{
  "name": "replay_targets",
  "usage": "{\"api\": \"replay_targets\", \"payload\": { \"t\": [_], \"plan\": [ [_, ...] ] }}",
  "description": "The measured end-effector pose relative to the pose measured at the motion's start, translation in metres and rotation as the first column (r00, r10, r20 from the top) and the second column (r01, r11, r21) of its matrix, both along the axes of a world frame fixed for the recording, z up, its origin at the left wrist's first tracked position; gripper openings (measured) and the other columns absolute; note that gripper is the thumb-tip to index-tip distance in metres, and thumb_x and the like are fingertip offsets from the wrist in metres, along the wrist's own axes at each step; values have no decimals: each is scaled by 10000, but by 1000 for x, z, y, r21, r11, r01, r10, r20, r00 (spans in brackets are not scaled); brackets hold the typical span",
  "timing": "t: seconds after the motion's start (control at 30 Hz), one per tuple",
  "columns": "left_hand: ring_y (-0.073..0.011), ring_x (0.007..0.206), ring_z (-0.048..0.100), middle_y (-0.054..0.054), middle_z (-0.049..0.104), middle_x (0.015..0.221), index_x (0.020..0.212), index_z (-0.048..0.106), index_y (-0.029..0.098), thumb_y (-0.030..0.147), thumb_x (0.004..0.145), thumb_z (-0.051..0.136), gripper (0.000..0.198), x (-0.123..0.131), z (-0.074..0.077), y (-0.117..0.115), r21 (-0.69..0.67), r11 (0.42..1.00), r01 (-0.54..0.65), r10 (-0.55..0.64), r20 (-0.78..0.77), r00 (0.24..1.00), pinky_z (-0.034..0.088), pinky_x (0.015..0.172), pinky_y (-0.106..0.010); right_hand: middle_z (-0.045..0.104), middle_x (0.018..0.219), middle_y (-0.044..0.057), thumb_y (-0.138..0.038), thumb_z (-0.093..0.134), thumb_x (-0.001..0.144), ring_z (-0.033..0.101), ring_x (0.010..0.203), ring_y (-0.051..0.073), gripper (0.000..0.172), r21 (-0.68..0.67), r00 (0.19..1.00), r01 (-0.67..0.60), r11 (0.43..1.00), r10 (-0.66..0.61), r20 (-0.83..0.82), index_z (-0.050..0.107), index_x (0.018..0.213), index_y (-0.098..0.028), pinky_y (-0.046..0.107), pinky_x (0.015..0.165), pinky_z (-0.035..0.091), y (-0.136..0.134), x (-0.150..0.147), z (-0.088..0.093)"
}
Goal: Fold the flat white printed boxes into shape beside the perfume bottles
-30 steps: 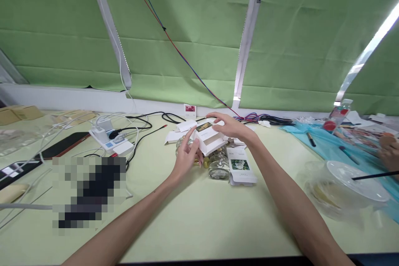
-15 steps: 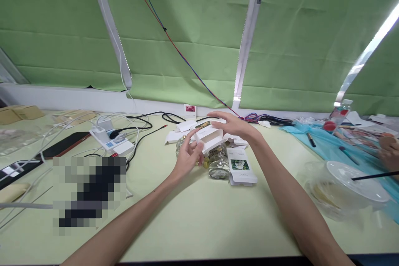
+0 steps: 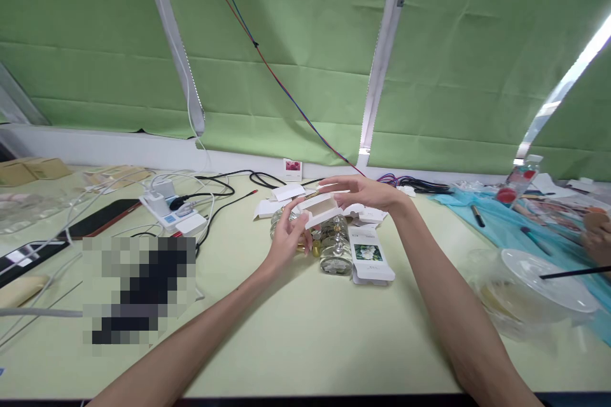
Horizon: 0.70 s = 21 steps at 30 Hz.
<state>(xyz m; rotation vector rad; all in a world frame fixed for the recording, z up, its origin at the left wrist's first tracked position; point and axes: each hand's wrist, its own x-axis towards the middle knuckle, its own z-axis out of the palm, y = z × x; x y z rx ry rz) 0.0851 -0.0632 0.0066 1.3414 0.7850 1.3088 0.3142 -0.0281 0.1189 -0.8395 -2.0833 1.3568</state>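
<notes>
Tabletop (image 3: 277, 350) in pale yellow-green spreads beneath your forearms. Your right hand (image 3: 360, 192) arches in from the right, fingers stretched over the far side of the small carton (image 3: 315, 223), thumb near its right end; whether it grips cannot be told. Your left hand (image 3: 285, 236) is clamped on the carton's left end, thumb against the near side. Just to the right lies a flower carton (image 3: 367, 256), with a white bloom on green printed on it and its near flap open. The one you hold is plain white outside, raised above clear glass bottles (image 3: 335, 259), tilted, its hollow cream-toned inside facing you. Smallest, a gold-coloured piece (image 3: 316, 247) sits near your left fingers.
</notes>
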Motion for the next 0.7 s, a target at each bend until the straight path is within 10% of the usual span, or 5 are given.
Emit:
{"api": "replay_targets", "payload": {
  "t": [0.7],
  "plan": [
    [-148, 451, 583, -31, 744, 778, 1456, 463, 274, 581, 898, 668, 668, -2, 1, -2, 30, 999, 10, -8, -51, 999, 462, 446, -265, 701, 1345, 117, -332, 766, 875, 694, 920, 173, 460, 153, 987, 114, 982, -129, 96, 682, 1308, -199, 281, 690, 615, -1, -8, 1]
  ]
}}
